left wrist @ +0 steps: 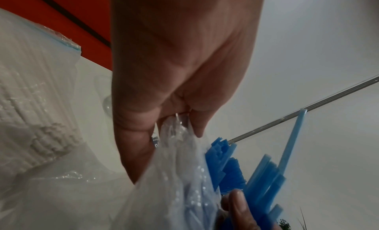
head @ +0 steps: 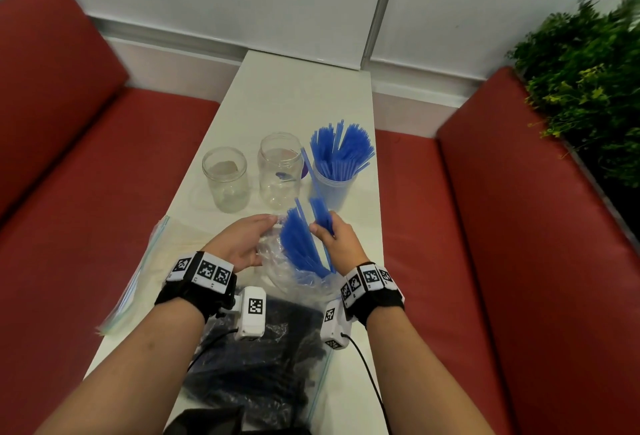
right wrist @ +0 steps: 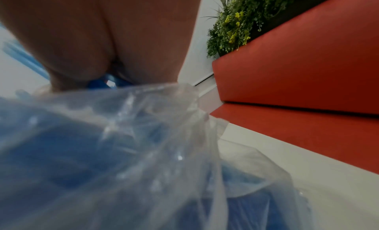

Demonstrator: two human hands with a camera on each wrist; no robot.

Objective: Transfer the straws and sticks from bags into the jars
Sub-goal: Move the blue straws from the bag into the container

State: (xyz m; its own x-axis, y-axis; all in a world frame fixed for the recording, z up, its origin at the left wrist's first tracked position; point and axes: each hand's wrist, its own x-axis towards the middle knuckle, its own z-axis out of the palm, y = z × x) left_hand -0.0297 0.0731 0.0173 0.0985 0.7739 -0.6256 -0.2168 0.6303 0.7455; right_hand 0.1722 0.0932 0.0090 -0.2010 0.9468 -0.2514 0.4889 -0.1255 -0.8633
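On the white bench stand three containers in a row: a glass jar on the left with only something pale and flat showing at its bottom, a clear jar in the middle with a small dark blue-purple bit inside, and a pale plastic tub on the right, packed with blue straws that fan out above its rim. Nearer the person, a crumpled clear bag is held up between both hands, with a fan of loose blue straws poking out of its mouth. The left hand pinches the bag's clear film between thumb and curled fingers, as the left wrist view shows plainly. The right hand has its fingers curled round a small bunch of blue straws drawn upward from the bag, their tips near the tub's wall. To the left on the bench lies a zip bag of pale sticks, flat and partly over the edge. Under the wrists, closest to the person, lies another clear zip bag full of dark straws.
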